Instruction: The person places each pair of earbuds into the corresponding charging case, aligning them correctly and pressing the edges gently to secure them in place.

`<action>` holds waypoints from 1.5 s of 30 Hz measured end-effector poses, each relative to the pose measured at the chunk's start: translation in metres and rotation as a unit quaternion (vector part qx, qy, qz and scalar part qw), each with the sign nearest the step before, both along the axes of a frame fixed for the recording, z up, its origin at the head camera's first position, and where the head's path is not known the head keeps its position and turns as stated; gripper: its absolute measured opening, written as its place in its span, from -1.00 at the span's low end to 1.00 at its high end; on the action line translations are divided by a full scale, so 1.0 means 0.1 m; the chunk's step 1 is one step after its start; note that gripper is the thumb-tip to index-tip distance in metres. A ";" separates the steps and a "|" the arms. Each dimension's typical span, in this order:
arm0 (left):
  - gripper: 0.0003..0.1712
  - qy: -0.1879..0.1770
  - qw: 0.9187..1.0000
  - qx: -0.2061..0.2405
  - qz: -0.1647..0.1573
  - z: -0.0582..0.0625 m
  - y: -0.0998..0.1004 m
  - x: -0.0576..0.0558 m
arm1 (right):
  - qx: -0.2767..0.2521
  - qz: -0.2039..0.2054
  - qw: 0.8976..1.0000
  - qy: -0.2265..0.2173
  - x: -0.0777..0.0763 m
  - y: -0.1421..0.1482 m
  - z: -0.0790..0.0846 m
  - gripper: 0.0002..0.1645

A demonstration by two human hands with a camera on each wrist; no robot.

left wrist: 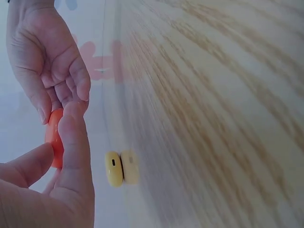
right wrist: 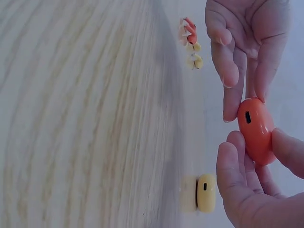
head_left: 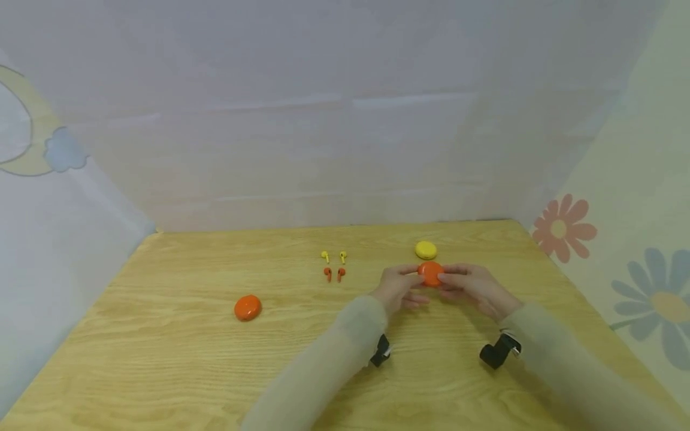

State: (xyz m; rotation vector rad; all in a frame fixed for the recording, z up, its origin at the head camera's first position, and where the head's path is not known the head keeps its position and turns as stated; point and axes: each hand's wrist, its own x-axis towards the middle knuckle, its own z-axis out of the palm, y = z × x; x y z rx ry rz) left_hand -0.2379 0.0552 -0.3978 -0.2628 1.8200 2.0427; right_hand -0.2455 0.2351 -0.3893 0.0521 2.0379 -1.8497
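Left hand (head_left: 396, 288) and right hand (head_left: 480, 288) both pinch the orange earbud case (head_left: 431, 273) above the worktop (head_left: 162, 359), near the yellow earbud case (head_left: 426, 250); its glossy, rounded shell could slip from fingertip contact and drop

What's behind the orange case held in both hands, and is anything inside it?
Beyond the orange case in the head view, a yellow case rests on the table. The orange case looks closed, so anything inside is hidden.

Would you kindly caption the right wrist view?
Left hand and right hand hold an orange case near a yellow case.
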 end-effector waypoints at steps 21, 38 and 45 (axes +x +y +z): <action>-0.60 0.038 0.999 0.026 -0.003 0.10 -0.17 0.12 | -0.019 0.026 0.999 0.025 0.10 -0.12 0.10 -0.23; -0.57 0.069 0.998 0.005 -0.010 0.15 -0.31 0.23 | -0.065 0.011 0.998 0.025 0.19 -0.24 0.14 -0.28; -0.57 0.073 0.997 0.014 -0.009 0.16 -0.36 0.26 | -0.080 0.011 0.996 0.028 0.23 -0.29 0.16 -0.32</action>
